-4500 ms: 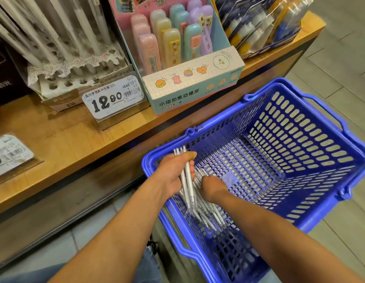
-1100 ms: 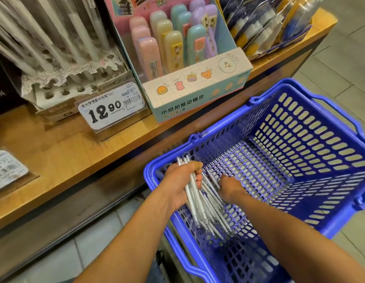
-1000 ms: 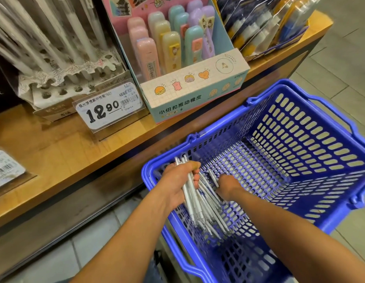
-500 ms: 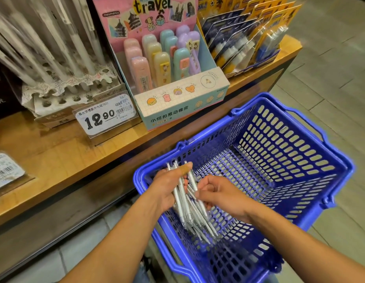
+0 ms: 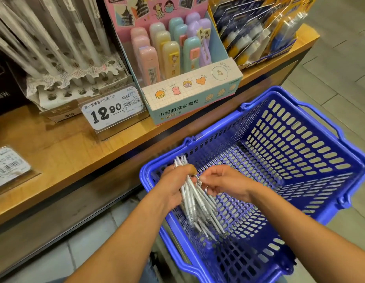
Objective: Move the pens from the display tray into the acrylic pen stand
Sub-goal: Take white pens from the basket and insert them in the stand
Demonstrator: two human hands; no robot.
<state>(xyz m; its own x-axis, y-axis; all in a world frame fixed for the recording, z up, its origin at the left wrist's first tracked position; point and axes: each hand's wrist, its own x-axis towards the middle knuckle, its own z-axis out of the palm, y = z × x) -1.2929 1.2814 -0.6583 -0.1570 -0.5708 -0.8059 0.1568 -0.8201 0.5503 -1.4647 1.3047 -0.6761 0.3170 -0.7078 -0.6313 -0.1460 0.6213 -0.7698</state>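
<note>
Left hand: our left hand is curled round a bundle of white pens, thumb across the top, holding them upright-tilted over the near left corner of the basket.
Right hand: our right hand is just beside the bundle, its fingertips pinching at the upper part of the pens; we cannot tell how many it has hold of.
Pens: the tops stick out above the left thumb; the lower ends fan out down and to the right, over the basket floor. Whether they touch the floor we cannot tell.
Stand: the clear stand is on the shelf at upper left, well apart from the hands, with several white pens already standing in its holes and other holes open.
Basket: blue, slotted, in front of the shelf edge.
Shelf: a price tag reading 12.90 stands before the stand; an eraser box is to its right.
</note>
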